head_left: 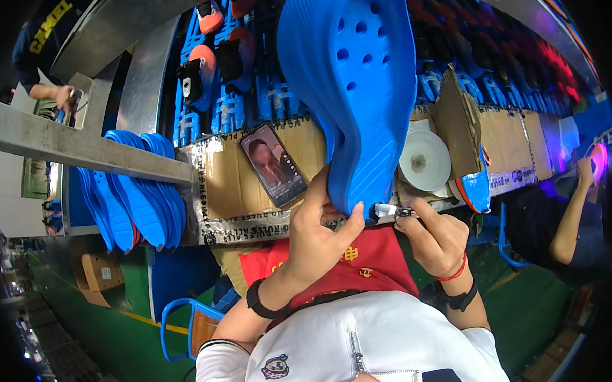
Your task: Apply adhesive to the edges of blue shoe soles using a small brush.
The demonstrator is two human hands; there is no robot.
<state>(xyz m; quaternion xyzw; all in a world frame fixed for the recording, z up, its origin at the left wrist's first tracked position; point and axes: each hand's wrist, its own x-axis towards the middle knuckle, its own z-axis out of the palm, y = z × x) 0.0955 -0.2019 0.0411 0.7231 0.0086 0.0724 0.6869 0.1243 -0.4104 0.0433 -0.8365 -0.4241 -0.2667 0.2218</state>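
A large blue foam insole [355, 77] with several round holes stands upright in front of me. My left hand [318, 236] grips its lower edge, thumb pressed against the heel end. My right hand [435, 239] holds a small white and black tool [390, 210] whose tip touches the insole's bottom edge. Both wrists wear black bands, and the right one also has a red string. A red cloth [364, 265] lies over my lap below the hands.
A phone [274, 164] with a lit screen leans on a cardboard-covered ledge [231, 181]. A white tape roll [425, 160] sits to the right. Stacked blue insoles [138, 197] hang at the left. Another person's arm [570, 219] is at the right, another worker [49, 57] at the far left.
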